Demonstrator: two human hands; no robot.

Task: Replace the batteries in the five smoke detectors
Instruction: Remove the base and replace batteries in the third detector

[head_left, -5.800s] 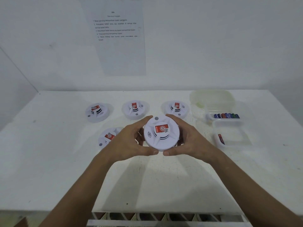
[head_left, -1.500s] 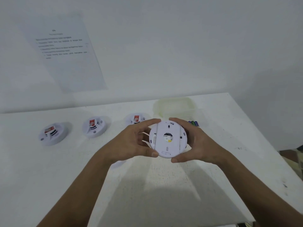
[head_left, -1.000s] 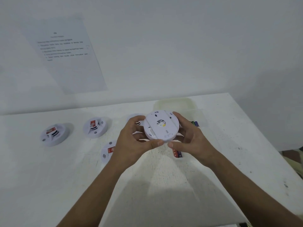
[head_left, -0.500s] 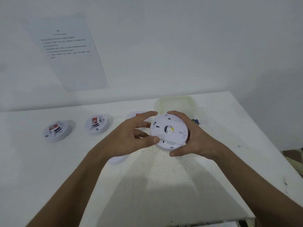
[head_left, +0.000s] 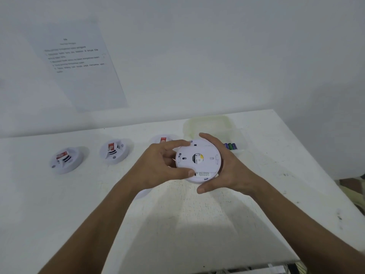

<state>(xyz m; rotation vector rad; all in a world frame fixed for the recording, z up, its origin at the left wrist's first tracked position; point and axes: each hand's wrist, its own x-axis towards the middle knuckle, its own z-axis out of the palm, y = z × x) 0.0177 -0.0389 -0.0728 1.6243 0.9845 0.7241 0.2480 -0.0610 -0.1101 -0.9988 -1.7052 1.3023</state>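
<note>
I hold a round white smoke detector (head_left: 198, 161) above the table, its flat back plate turned up toward me. My left hand (head_left: 158, 165) grips its left rim with thumb and fingers. My right hand (head_left: 227, 167) cups its right side and underside. Three more detectors lie face up on the table: one at the far left (head_left: 66, 160), one beside it (head_left: 114, 153), and one partly hidden behind my left hand (head_left: 163, 139). Another detector's edge (head_left: 143, 193) peeks out under my left wrist. Several batteries (head_left: 230, 145) lie in a clear tray behind my right hand.
The white table (head_left: 177, 214) ends at a near edge low in the frame and a right edge beyond my right arm. A translucent plastic container (head_left: 207, 124) stands at the back right. A printed sheet (head_left: 79, 62) hangs on the wall.
The detector has been flipped from face up to back up. Over the last second it has turned a little in my hands, and my left fingers shifted along its rim.
</note>
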